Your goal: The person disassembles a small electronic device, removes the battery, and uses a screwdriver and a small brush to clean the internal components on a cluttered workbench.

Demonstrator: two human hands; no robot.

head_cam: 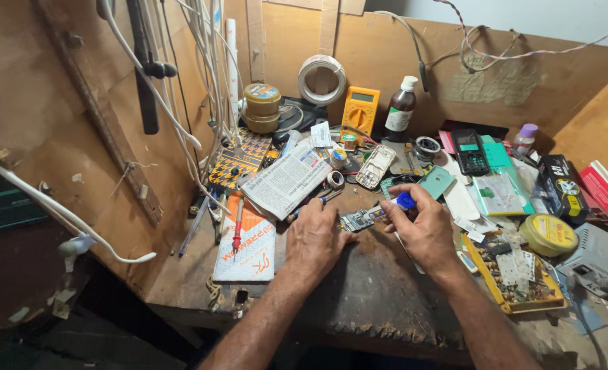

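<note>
Pretty cluttered bench here. Left hand (312,236) lies palm-down on the dark worktop (379,288), fingers loosely spread, fingertips touching the left end of a small circuit board (356,220) sitting mid-bench between both hands. Right hand (424,229) is curled tight around a small tube with a blue cap (401,201), tip pointing at the board's right end. Farther back there's a yellow multimeter (360,111), a brown bottle (400,109) and a folded newspaper (287,179); a yellow parts tray (516,274) sits off right.
</note>
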